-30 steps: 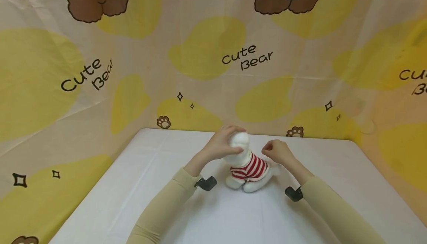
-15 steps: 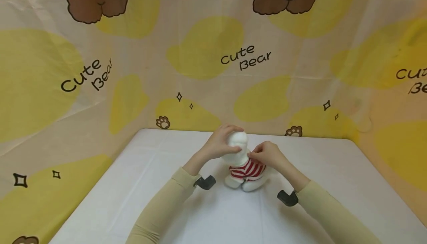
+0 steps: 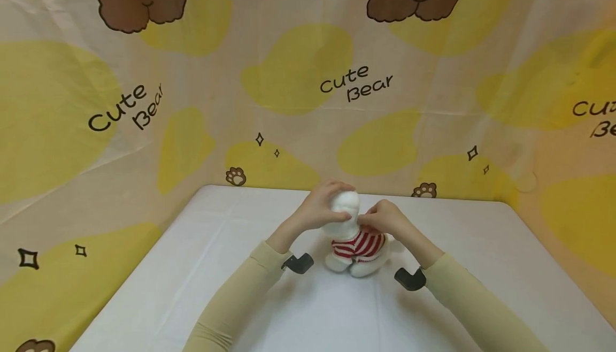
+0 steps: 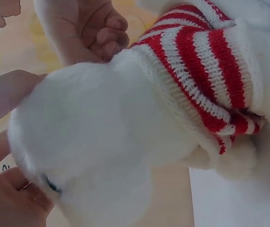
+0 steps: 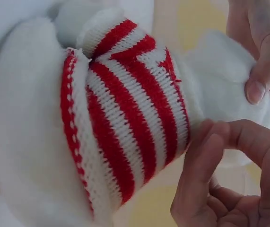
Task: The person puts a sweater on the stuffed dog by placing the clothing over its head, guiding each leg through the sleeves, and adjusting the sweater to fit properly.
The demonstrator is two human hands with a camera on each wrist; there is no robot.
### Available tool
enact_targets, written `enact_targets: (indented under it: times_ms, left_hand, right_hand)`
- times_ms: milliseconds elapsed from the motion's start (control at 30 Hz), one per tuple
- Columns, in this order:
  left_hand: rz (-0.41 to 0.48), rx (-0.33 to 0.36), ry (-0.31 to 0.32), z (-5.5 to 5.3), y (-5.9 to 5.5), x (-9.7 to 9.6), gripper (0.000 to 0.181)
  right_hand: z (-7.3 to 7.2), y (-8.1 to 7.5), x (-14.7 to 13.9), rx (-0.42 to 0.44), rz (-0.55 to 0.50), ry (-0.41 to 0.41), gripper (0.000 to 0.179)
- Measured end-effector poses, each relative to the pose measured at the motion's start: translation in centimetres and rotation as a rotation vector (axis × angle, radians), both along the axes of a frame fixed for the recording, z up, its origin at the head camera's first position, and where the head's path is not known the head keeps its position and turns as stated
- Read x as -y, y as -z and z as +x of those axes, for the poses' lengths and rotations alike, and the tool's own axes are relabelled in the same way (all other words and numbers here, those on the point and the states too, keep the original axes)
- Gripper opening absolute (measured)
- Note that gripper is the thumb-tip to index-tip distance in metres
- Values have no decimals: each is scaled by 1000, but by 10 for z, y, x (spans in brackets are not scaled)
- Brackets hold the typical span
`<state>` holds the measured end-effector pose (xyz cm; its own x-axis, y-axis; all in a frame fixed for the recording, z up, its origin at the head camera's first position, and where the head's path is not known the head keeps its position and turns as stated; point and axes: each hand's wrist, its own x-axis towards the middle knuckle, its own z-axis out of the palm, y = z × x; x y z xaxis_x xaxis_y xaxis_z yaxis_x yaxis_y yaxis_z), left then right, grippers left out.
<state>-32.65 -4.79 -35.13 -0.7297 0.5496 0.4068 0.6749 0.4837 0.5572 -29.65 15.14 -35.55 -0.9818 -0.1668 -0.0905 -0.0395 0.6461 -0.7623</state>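
A white plush toy [image 3: 370, 269] sits on the table, wearing a red-and-white striped knitted sweater [image 3: 368, 245]. My left hand [image 3: 317, 206] grips the toy's head [image 4: 92, 118] from the side, thumb and fingers spread around it. A dark eye shows near those fingers in the left wrist view. At the back of the neck, my right hand [image 3: 387, 218] pinches the sweater's collar edge between thumb and forefinger; the right wrist view shows its other fingers [image 5: 229, 203] curled in below. The sweater covers the torso, and its hem [image 5: 80, 142] lies along the toy's rounded rear.
The toy stands toward the back of a white table [image 3: 231, 288]. Behind and beside the table hangs a yellow-and-cream curtain [image 3: 289, 127] printed with bears and lettering. A black wrist camera [image 3: 298, 263] is strapped at each sleeve cuff.
My right hand has come leftward from beside the toy's back to the sweater's collar and now pinches it. The left hand keeps its hold on the head.
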Motion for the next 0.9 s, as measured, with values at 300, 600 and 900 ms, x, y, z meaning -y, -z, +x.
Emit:
enact_targets:
  times_ms: [300,600,900]
  left_hand:
    - [-15,-1,4,-1,3,-1,56]
    - [101,125,-2,-8,4,8,44]
    - [263,439,53,-40,24,25,42]
  right_hand:
    - [1,2,0,90,-164,-60,25]
    - [6,-7,-8,-3,-196,30,32]
    - [27,-9,16,-203,-91,85,54]
